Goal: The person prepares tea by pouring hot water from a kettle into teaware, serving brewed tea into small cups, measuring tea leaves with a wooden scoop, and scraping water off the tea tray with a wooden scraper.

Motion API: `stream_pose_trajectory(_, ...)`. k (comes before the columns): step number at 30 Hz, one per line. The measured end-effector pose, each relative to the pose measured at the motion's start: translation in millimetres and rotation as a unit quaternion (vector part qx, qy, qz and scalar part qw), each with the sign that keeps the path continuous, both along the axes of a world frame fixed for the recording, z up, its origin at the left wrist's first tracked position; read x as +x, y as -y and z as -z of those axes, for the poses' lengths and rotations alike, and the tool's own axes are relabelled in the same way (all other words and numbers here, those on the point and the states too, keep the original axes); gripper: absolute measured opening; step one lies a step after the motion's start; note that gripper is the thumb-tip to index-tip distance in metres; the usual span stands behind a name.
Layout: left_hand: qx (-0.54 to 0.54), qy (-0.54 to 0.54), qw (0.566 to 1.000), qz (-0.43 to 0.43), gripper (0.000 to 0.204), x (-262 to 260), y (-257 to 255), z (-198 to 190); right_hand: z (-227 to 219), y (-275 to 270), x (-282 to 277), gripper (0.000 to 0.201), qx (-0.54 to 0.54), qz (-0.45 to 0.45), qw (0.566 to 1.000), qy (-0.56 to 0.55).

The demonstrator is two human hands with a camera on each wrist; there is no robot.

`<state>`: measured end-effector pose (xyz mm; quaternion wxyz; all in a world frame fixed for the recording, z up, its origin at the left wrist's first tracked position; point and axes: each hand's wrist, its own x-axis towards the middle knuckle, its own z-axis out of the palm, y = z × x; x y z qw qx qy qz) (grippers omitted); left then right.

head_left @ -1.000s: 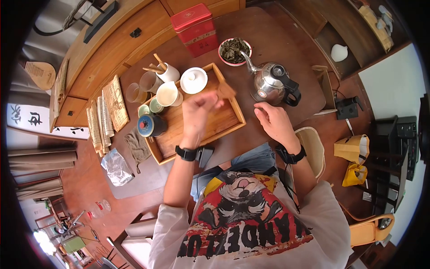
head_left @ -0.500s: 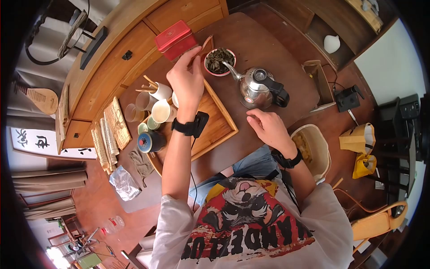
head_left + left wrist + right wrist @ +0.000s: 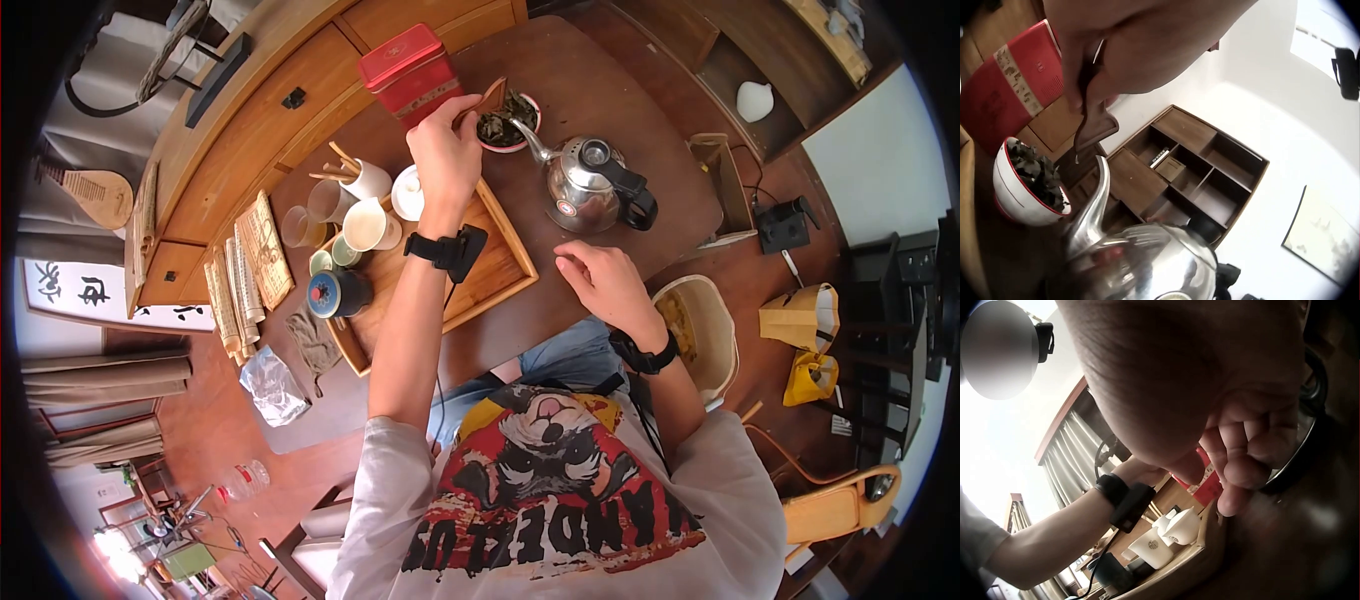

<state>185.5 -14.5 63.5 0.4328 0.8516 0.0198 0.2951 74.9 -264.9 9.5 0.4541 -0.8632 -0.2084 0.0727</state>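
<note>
My left hand [image 3: 447,152] pinches a wooden tea scoop [image 3: 492,96], its wide end tilted over the bowl [image 3: 1013,194] of dark tea leaves [image 3: 497,124]. In the left wrist view the scoop [image 3: 1093,129] hangs above and to the right of the bowl. A steel kettle [image 3: 577,182] stands right of the bowl, its spout reaching toward the rim. My right hand [image 3: 606,284] lies with loosely bent fingers at the near side of the table, just below the kettle, and holds nothing. Behind the left hand stands a red tin [image 3: 412,78].
Left of the kettle lies a wooden tray [image 3: 488,285], bearing a white lidded bowl [image 3: 407,193], a white pitcher [image 3: 371,226] and a dark blue jar [image 3: 337,293]. A white holder [image 3: 369,180] with wooden tools stands behind. A waste bin [image 3: 712,345] is beside my right forearm.
My left hand, carrying the tea scoop, has moved from over the tray out to the far side, then slightly right over the tea leaves. The right hand stays near the kettle.
</note>
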Motion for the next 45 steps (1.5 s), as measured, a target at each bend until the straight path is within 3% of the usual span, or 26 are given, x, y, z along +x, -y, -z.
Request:
stream_pose_trajectory(4, 0.026, -0.028, 0.999, -0.023, 0.022, -9.0, -6.2, -4.8, -1.8, -1.8, -3.4, 0.018, -0.001, -0.009, 1.0, 0.013)
stream_pose_trajectory(6, -0.015, -0.017, 0.999, -0.048, 0.023, -30.6, -11.3, -8.3, -2.0, -2.0, -4.2, 0.018, 0.005, -0.008, 1.0, 0.011)
stream_pose_trajectory(9, 0.027, -0.019, 0.997, -0.076, 0.02, -66.2, -14.5, -7.4, -2.0, -3.9, -2.8, 0.017, -0.002, -0.019, 1.0, 0.001)
stream_pose_trajectory(10, 0.063, -0.016, 0.994, -0.089, 0.019, -78.2, -14.7, -4.7, -3.1, -4.9, -2.3, 0.017, -0.003, -0.021, 1.0, -0.001)
stream_pose_trajectory(12, 0.029, -0.007, 0.996, -0.08, 0.018, -98.7, -15.8, 17.3, -4.7, -6.5, -2.0, 0.017, -0.004, -0.022, 1.0, -0.003)
stream_pose_trajectory(14, 0.045, -0.071, 0.995, -0.06, 0.018, -115.1, -14.8, 33.3, -5.3, -8.7, -0.9, 0.017, 0.006, -0.028, 1.0, -0.003)
stream_pose_trajectory(16, 0.039, -0.089, 0.993, -0.072, 0.016, -119.9, -12.2, 47.0, -4.2, -10.7, -0.4, 0.017, 0.009, -0.034, 0.999, -0.001)
stream_pose_trajectory(19, 0.156, -0.048, 0.985, -0.054, 0.013, -120.3, -10.0, 54.4, -3.7, -13.4, 0.3, 0.018, 0.015, -0.04, 0.999, 0.001)
stream_pose_trajectory(26, 0.24, -0.05, 0.968, -0.054, 0.018, -116.2, -9.9, 68.9, -9.9, -12.8, 0.5, 0.019, 0.011, -0.044, 0.999, 0.003)
stream_pose_trajectory(29, 0.268, -0.08, 0.958, -0.059, 0.017, -111.0, -6.6, 74.8, -9.6, -13.8, 1.1, 0.02, 0.009, -0.046, 0.999, 0.001)
stream_pose_trajectory(31, 0.292, -0.192, 0.935, -0.061, 0.011, -109.1, -3.8, 72.2, -10.5, -14.8, 1.6, 0.02, 0.012, -0.047, 0.999, 0.003)
stream_pose_trajectory(32, 0.291, -0.194, 0.935, -0.061, 0.011, -109.4, -3.7, 71.8, -10.5, -15.3, 0.9, 0.02, 0.017, -0.047, 0.999, 0.003)
stream_pose_trajectory(38, 0.329, -0.156, 0.931, -0.007, 0.004, -129.7, -1.3, 70.7, -7.5, -15.5, 1.9, 0.02, 0.01, -0.05, 0.999, 0.012)
stream_pose_trajectory(41, 0.334, -0.123, 0.934, 0.033, 0.011, -156.7, 11.5, 66.7, -3.6, -15.7, 2.6, 0.02, 0.011, -0.054, 0.998, 0.027)
stream_pose_trajectory(45, 0.301, -0.146, 0.94, 0.069, 0.012, -187.7, 29.7, 59.9, -7.7, -19.5, 1.9, 0.019, 0.001, -0.049, 0.999, 0.003)
